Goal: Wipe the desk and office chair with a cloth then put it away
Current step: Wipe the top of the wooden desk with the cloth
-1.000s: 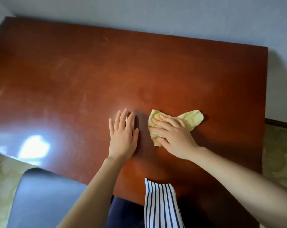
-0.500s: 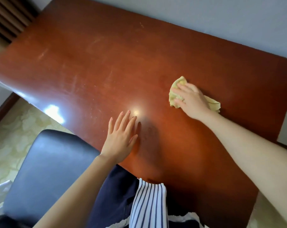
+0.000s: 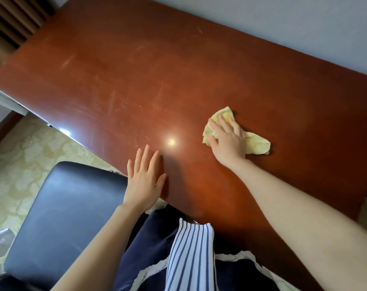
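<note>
Right hand (image 3: 227, 141) presses flat on yellow cloth (image 3: 255, 143), fingers spread, now further out across the desk (image 3: 136, 80) than a second ago. Left hand (image 3: 143, 179) braces open nearer. Chair (image 3: 69, 211) unwiped.

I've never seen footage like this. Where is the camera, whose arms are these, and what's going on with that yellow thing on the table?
There is no machine here: the camera sits on a person's head and looks forward and down, so you see that person's own two bare arms reaching away from you. The big reddish-brown surface is a wooden desk, scuffed with pale marks and showing a bright glare spot. The right hand presses a crumpled yellow cloth onto the desk, fingers laid over it, as for wiping. The left hand rests flat near the desk's front edge with straight fingers and holds nothing. At lower left is the dark padded office chair, standing on patterned carpet. The striped and navy fabric at the bottom is the person's clothing.
</note>
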`<action>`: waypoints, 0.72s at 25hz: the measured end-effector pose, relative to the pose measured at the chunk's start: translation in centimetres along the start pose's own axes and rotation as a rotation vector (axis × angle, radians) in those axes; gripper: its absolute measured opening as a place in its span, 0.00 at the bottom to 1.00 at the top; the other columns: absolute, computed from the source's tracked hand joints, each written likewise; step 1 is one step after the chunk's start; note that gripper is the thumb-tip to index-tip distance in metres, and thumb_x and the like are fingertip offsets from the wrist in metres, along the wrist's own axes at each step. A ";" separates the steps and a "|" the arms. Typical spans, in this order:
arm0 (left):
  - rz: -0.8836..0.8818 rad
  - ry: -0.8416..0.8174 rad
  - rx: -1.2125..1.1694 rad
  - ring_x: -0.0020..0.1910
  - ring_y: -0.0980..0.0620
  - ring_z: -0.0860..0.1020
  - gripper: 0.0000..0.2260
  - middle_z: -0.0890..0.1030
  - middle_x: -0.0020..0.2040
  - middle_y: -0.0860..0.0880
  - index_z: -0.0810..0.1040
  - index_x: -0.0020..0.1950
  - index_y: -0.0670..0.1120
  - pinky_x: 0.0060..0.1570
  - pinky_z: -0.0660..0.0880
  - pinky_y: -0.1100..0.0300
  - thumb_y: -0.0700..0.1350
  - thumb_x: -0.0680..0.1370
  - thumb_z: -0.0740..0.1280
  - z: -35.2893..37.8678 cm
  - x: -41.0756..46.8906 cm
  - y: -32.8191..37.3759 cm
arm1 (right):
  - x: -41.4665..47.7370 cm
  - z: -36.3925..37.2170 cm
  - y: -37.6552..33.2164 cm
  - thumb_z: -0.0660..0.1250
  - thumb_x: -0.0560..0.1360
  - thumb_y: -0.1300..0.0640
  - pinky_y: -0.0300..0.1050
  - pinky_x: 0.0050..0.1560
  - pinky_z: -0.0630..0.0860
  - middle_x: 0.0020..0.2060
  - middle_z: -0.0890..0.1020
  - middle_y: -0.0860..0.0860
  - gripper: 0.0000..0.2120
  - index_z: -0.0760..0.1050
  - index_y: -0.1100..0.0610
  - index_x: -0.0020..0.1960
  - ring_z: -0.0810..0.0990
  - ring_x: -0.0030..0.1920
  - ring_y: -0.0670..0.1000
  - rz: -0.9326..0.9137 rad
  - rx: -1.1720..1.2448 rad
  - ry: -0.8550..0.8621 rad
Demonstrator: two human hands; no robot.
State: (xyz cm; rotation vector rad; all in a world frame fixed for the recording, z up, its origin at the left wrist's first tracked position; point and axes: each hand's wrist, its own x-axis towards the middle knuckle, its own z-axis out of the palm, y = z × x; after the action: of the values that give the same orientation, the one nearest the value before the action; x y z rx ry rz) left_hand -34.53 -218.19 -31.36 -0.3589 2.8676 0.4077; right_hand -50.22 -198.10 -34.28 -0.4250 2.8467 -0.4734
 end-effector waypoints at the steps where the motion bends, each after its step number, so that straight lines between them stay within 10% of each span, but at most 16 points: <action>1: 0.002 0.002 -0.010 0.77 0.46 0.41 0.28 0.44 0.79 0.47 0.52 0.78 0.49 0.72 0.40 0.46 0.51 0.81 0.58 -0.1 0.1 -0.5 | -1.1 0.5 -1.1 0.57 0.80 0.47 0.53 0.72 0.52 0.76 0.57 0.44 0.23 0.61 0.41 0.74 0.51 0.75 0.52 -0.037 -0.001 -0.016; 18: 0.352 -0.114 0.077 0.76 0.45 0.38 0.28 0.42 0.78 0.46 0.49 0.78 0.48 0.72 0.40 0.45 0.53 0.81 0.54 0.2 2.1 -5.1 | -14.2 0.3 1.3 0.72 0.72 0.61 0.53 0.67 0.66 0.67 0.73 0.47 0.22 0.75 0.49 0.65 0.70 0.66 0.54 -0.113 0.147 -0.028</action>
State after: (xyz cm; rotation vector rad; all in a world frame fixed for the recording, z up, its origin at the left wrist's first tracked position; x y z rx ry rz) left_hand -35.14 -223.31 -33.31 0.1819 2.8213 0.3614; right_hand -37.16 -192.50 -32.58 -0.5609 2.7478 -0.6871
